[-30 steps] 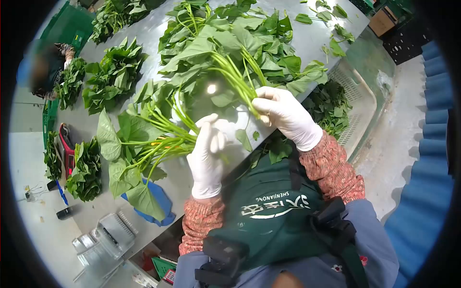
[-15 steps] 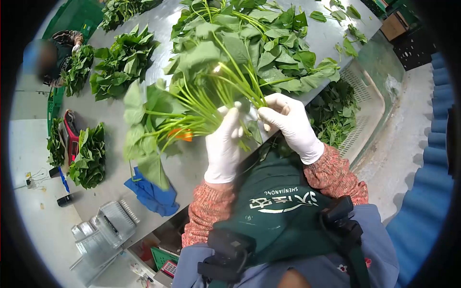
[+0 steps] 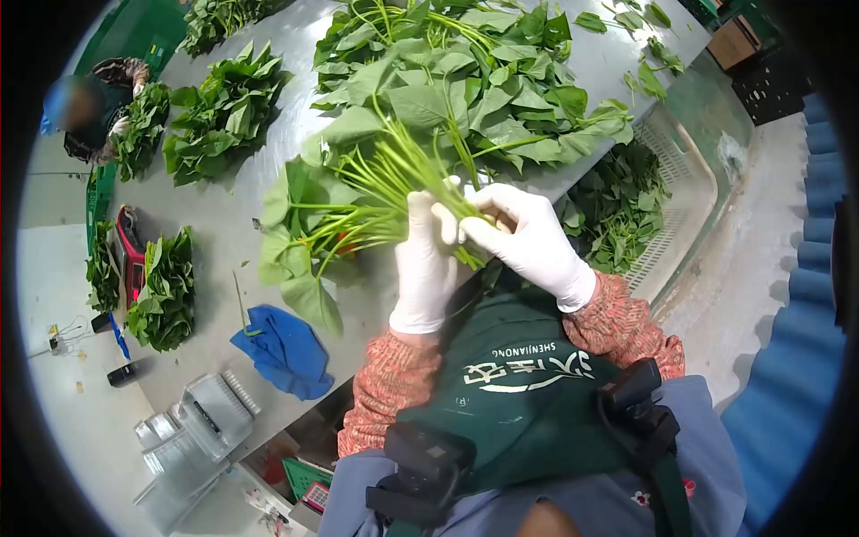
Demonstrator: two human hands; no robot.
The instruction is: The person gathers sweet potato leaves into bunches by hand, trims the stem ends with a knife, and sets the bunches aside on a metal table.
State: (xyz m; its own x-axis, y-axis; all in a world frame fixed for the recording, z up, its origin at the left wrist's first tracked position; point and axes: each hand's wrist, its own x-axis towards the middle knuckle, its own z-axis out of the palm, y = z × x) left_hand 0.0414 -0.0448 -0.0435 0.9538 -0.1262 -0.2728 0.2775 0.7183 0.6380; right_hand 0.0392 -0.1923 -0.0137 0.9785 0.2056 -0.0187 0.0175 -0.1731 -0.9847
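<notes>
My left hand (image 3: 422, 255), in a white glove, is closed around a bunch of leafy greens (image 3: 380, 179) with long pale-green stems. Broad leaves spread from the bunch to the left and upward, over the metal table. Beside it, my right hand (image 3: 530, 234), also gloved, has its thumb and fingers pinched at the stem ends. Its fingertips touch or nearly touch those of the left hand, and the exact contact is partly hidden. Just beyond both hands lies a large heap of the same greens (image 3: 528, 98).
Tied-looking bunches (image 3: 224, 116) stand on the metal table (image 3: 219, 242) at left, near a co-worker (image 3: 89, 107). A blue cloth (image 3: 282, 353) and clear plastic trays (image 3: 210, 416) lie at lower left. A white crate (image 3: 693, 192) of greens stands at right.
The stems in my left hand are gathered more closely and the leaves have swung right. My right hand has moved slightly left and down, closer to the left. A thin stem now lies by the blue cloth.
</notes>
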